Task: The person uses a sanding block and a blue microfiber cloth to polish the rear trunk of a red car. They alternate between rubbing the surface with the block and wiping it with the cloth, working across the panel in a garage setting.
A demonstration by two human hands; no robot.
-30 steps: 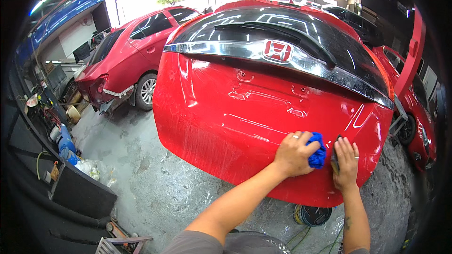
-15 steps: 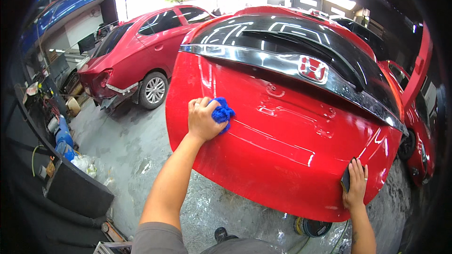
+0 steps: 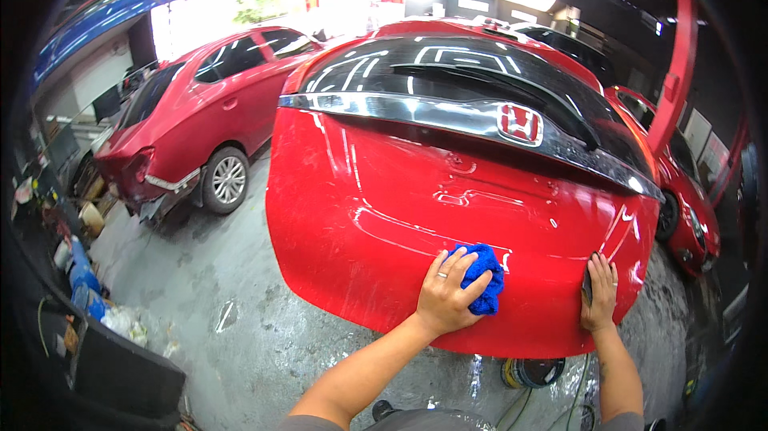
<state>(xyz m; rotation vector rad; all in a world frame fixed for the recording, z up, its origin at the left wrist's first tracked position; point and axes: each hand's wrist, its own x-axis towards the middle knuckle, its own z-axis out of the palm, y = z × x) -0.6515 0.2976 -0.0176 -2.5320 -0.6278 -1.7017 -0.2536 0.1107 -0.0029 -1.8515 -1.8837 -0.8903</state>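
Observation:
A raised red car tailgate (image 3: 376,231) fills the middle, with a chrome strip (image 3: 384,105) and dark rear window (image 3: 360,67) above its painted panel. My left hand (image 3: 452,293) is closed around a crumpled blue cloth (image 3: 485,277), which it presses on the lower middle of the panel. Near the panel's right edge rests my right hand (image 3: 602,293), its fingers pointing up along the paint. A dark flat pad (image 3: 587,285) shows beside its fingers, held against the panel; most of it is hidden under the hand.
Below the tailgate stands a round bucket (image 3: 531,372), with a hose (image 3: 578,387) on the wet grey floor (image 3: 240,287). A dark red car (image 3: 192,119) is at the left, another red car (image 3: 690,227) at the right. A red post (image 3: 672,71) rises behind. Blue containers (image 3: 86,283) line the left.
My left hand has wiped the blue cloth from the panel's left side to its lower middle. The right hand stays near the right edge. The view has shifted slightly.

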